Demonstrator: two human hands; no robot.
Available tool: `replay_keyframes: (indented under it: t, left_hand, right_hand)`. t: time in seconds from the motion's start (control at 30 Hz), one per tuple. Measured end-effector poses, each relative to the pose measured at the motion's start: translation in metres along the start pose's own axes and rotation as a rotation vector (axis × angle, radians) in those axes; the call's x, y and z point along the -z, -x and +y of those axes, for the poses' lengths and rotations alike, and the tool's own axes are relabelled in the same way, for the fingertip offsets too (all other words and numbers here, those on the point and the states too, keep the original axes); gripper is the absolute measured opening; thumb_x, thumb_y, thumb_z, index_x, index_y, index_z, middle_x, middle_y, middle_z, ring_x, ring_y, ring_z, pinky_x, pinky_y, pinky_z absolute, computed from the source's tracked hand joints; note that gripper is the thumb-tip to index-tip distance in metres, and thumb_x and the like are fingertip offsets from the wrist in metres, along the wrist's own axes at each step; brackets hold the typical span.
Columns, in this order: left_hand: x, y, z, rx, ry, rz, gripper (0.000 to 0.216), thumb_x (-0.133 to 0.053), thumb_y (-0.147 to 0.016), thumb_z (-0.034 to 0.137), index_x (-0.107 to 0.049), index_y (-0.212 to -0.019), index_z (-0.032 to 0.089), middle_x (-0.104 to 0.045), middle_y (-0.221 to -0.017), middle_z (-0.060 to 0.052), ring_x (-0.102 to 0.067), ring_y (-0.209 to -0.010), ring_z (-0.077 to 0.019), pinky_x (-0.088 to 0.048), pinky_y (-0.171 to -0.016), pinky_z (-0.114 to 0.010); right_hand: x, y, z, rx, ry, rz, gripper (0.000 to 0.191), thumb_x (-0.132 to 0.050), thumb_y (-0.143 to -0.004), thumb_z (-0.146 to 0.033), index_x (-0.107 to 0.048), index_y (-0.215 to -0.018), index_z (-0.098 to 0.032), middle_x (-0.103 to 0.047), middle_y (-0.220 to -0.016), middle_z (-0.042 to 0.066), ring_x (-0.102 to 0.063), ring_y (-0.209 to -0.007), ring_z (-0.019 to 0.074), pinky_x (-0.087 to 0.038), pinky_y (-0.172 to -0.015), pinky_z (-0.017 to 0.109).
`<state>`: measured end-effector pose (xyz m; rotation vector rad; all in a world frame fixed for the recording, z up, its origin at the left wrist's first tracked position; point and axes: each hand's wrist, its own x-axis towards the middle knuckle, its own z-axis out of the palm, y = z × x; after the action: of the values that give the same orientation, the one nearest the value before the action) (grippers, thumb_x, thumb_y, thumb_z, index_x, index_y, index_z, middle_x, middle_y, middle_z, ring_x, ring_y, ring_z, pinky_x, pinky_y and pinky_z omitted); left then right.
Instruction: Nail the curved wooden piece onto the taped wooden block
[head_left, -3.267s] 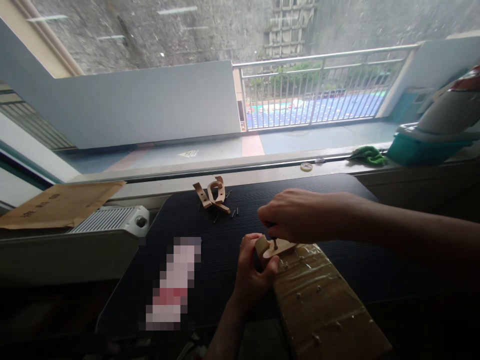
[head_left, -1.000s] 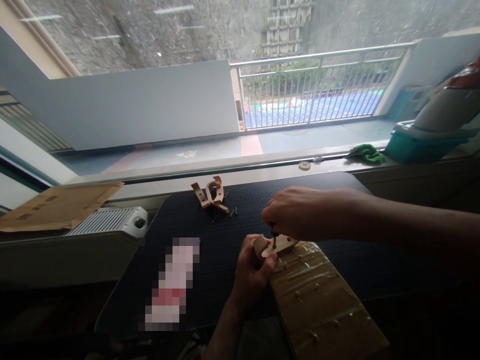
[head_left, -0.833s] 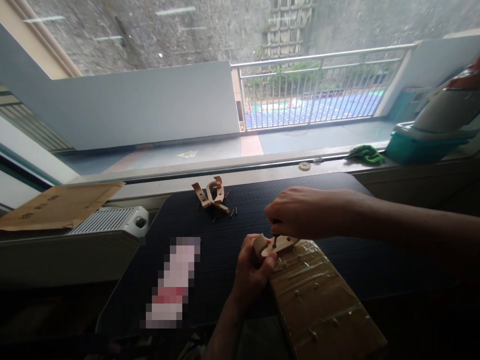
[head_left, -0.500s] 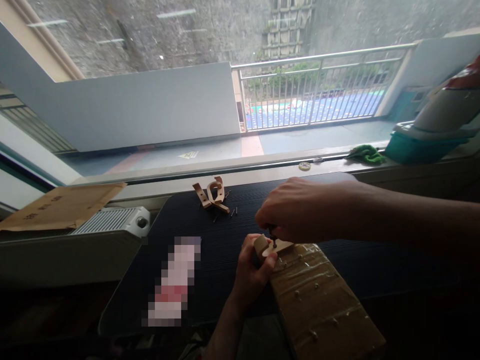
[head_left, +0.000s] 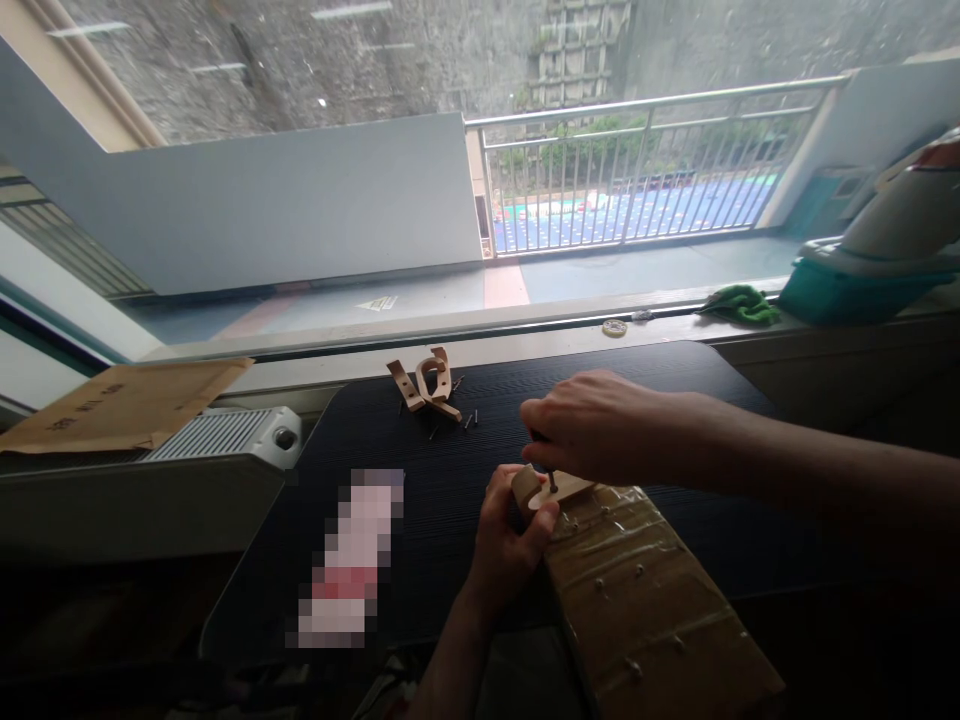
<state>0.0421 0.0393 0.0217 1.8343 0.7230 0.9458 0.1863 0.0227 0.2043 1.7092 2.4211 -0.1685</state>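
Note:
My left hand [head_left: 504, 545] grips a small light wooden piece [head_left: 553, 491] and holds it against the near end of a tape-wrapped cardboard block [head_left: 645, 620]. My right hand [head_left: 600, 425] is closed above it, fingers pinched round a short dark tool whose tip [head_left: 552, 481] stands on the wooden piece. The tool's handle is hidden inside the fist. Several small screw heads dot the top of the block.
More wooden pieces [head_left: 426, 384] and several loose dark screws [head_left: 469, 420] lie at the far side of the black table [head_left: 420, 470]. A blurred-out object [head_left: 347, 556] lies to the left. A radiator [head_left: 217, 436] and cardboard [head_left: 120, 403] stand left; a green cloth [head_left: 739, 303] lies on the sill.
My right hand has shifted and turned slightly over the wooden piece while staying pinched on the tool. My left hand keeps its grip. The view has moved a little.

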Motion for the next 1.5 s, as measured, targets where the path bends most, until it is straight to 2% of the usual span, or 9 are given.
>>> replay_keyframes:
  t: [0.13,0.23,0.3,0.53,0.73,0.93,1.07,1.23,1.5]
  left_hand:
    - [0.001,0.0,-0.001,0.003,-0.016,-0.006,0.018,-0.058,-0.079,0.023,-0.056,-0.097,0.019,-0.054,-0.1,-0.005,-0.054,-0.095,-0.0205,-0.043,-0.084,-0.032]
    - [0.0,0.0,0.0,-0.002,-0.007,-0.004,0.017,-0.058,-0.078,0.024,-0.057,-0.095,0.02,-0.054,-0.099,-0.005,-0.054,-0.094,-0.0204,-0.043,-0.083,-0.032]
    - [0.0,0.0,0.001,0.007,0.003,-0.001,0.016,-0.059,-0.077,0.024,-0.057,-0.093,0.019,-0.055,-0.097,-0.005,-0.054,-0.094,-0.0203,-0.043,-0.082,-0.031]
    - [0.0,0.0,0.005,0.041,0.002,0.019,0.017,-0.059,-0.077,0.025,-0.057,-0.094,0.02,-0.055,-0.098,-0.004,-0.054,-0.094,-0.0197,-0.043,-0.084,-0.031]
    - [0.0,-0.001,0.002,-0.008,-0.016,0.021,0.017,-0.058,-0.077,0.021,-0.058,-0.094,0.019,-0.054,-0.097,-0.005,-0.054,-0.094,-0.0195,-0.043,-0.085,-0.032]
    - [0.0,-0.001,0.004,0.002,-0.01,0.022,0.017,-0.058,-0.077,0.023,-0.058,-0.094,0.019,-0.055,-0.097,-0.004,-0.054,-0.093,-0.0193,-0.042,-0.085,-0.031]
    - [-0.001,0.0,0.002,-0.003,-0.014,0.007,0.016,-0.058,-0.078,0.023,-0.056,-0.094,0.019,-0.055,-0.098,-0.004,-0.054,-0.094,-0.0195,-0.042,-0.084,-0.031]
    - [0.0,0.001,0.001,0.009,-0.016,-0.01,0.015,-0.057,-0.08,0.023,-0.055,-0.094,0.019,-0.053,-0.098,-0.004,-0.054,-0.094,-0.0196,-0.042,-0.085,-0.032]
    - [0.0,0.001,0.001,-0.004,-0.014,-0.002,0.018,-0.057,-0.079,0.02,-0.055,-0.096,0.019,-0.053,-0.098,-0.004,-0.054,-0.093,-0.0187,-0.042,-0.084,-0.031]
  right_hand:
    - [0.014,0.004,-0.003,0.034,0.065,-0.047,0.023,-0.05,-0.085,-0.032,-0.063,-0.079,-0.015,-0.059,-0.064,0.005,-0.05,-0.057,0.0137,-0.026,-0.051,0.026]
    - [0.028,0.01,-0.005,0.084,0.109,-0.108,0.008,-0.057,-0.078,-0.019,-0.064,-0.078,-0.016,-0.058,-0.062,0.003,-0.047,-0.054,0.0118,-0.027,-0.052,0.026]
    - [0.032,0.011,-0.007,0.096,0.116,-0.153,0.009,-0.058,-0.074,-0.01,-0.065,-0.075,-0.016,-0.057,-0.061,0.002,-0.046,-0.052,0.0111,-0.027,-0.052,0.026]
    - [0.016,0.007,-0.002,0.145,0.094,-0.158,0.01,-0.056,-0.074,-0.007,-0.063,-0.076,-0.013,-0.059,-0.067,0.003,-0.047,-0.058,0.0117,-0.027,-0.052,0.026]
    - [0.007,0.012,0.009,0.041,-0.018,-0.088,0.019,-0.048,-0.084,-0.023,-0.063,-0.076,-0.015,-0.058,-0.064,0.003,-0.047,-0.057,0.0117,-0.027,-0.051,0.025]
    - [0.014,0.013,0.004,0.009,0.033,-0.093,0.025,-0.049,-0.085,-0.032,-0.065,-0.075,-0.015,-0.06,-0.067,0.006,-0.05,-0.06,0.0141,-0.028,-0.053,0.026]
    - [0.025,0.015,0.001,0.081,0.053,-0.143,0.012,-0.055,-0.08,-0.02,-0.066,-0.082,-0.017,-0.06,-0.067,0.003,-0.047,-0.056,0.0114,-0.028,-0.053,0.026]
    - [0.023,0.009,0.0,0.173,0.051,-0.144,0.01,-0.055,-0.076,-0.009,-0.062,-0.071,-0.013,-0.053,-0.058,0.0,-0.039,-0.05,0.0076,-0.026,-0.05,0.024]
    - [0.006,0.001,0.01,0.057,-0.027,-0.071,0.019,-0.048,-0.084,-0.022,-0.062,-0.075,-0.014,-0.054,-0.063,0.002,-0.038,-0.053,0.0094,-0.026,-0.051,0.024]
